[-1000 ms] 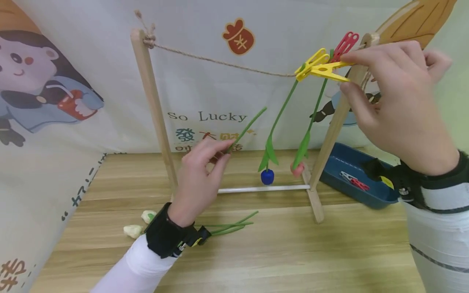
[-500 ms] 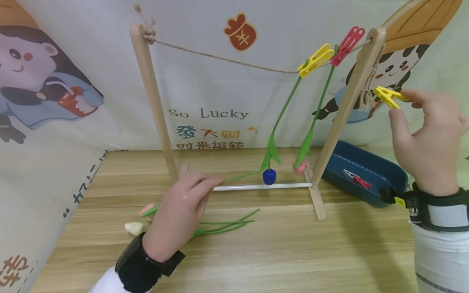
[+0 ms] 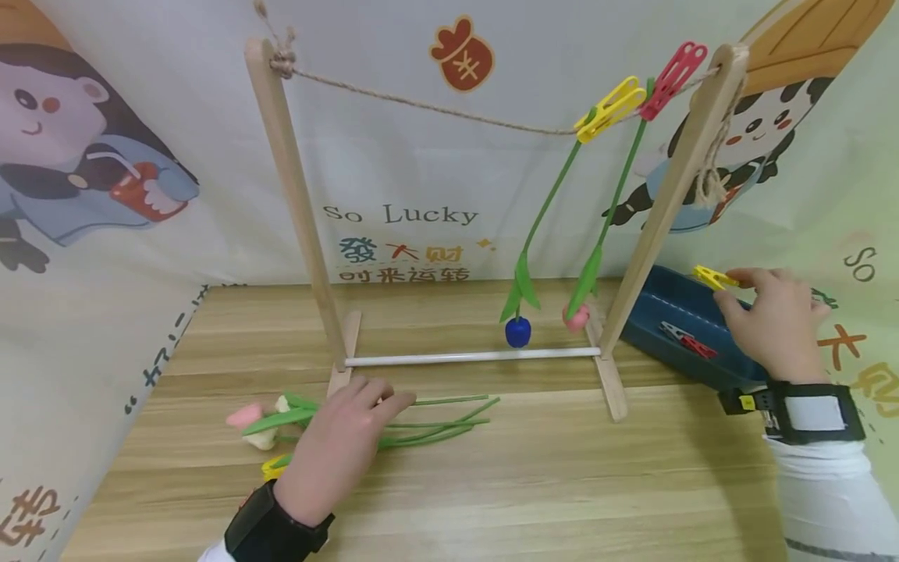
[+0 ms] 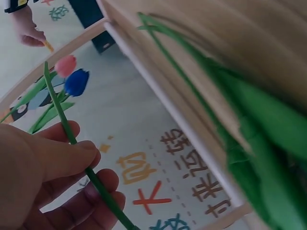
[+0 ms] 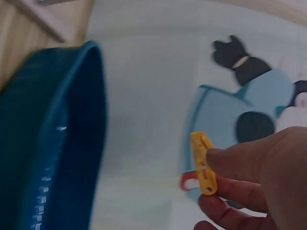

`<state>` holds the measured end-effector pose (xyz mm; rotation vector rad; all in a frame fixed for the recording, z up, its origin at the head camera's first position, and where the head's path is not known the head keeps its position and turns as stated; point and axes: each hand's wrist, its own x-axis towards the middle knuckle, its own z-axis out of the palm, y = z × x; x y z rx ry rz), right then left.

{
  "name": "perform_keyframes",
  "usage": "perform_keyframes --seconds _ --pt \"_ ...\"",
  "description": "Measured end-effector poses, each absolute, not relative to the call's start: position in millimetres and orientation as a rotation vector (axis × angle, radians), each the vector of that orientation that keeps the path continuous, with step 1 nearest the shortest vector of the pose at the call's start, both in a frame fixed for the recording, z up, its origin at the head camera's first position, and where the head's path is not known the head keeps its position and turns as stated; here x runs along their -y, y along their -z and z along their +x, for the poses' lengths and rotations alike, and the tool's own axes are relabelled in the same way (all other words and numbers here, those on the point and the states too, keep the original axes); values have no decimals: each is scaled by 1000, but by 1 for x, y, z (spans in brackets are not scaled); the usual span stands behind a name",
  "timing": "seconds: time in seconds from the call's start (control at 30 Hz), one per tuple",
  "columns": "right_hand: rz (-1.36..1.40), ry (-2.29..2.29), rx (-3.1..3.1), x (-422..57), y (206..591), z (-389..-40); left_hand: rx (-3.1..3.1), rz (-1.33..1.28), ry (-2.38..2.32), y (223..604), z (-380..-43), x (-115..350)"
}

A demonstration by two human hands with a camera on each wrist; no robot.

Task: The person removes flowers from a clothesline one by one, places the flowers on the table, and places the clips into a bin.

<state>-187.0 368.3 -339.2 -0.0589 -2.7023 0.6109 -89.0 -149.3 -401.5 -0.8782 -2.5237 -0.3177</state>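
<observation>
In the head view my left hand (image 3: 344, 445) is low over a bunch of artificial tulips lying on the table, white heads (image 3: 261, 439) and green stems (image 3: 449, 431) showing. It pinches a green tulip stem (image 4: 64, 122) between thumb and fingers in the left wrist view; a pink tulip head (image 3: 246, 416) lies at the hand's left. My right hand (image 3: 772, 320) pinches a yellow clothespin (image 3: 712, 277) above the blue bin (image 3: 653, 355). From a rope (image 3: 435, 115), a yellow clothespin (image 3: 609, 109) and a red clothespin (image 3: 673, 82) hang a blue tulip (image 3: 518, 332) and a pink tulip (image 3: 577, 317), heads down.
A wooden frame (image 3: 298, 195) with a white crossbar (image 3: 470, 357) carries the rope. Inside the bin lie a white and a red clothespin (image 3: 695, 343). Something yellow (image 3: 274, 467) shows beside my left wrist. A printed cloth stands behind.
My left hand has lowered the tulip from beneath the rope to the bunch on the table. My right hand has moved away from the rope, right and down to the bin, with the yellow clothespin.
</observation>
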Motion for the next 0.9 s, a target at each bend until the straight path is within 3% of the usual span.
perform_keyframes --seconds 0.43,0.9 --pt "-153 -537 3073 -403 392 -202 2632 -913 213 438 -89 151" --pt "-292 -608 3247 -411 400 -210 2714 -907 141 448 -81 147"
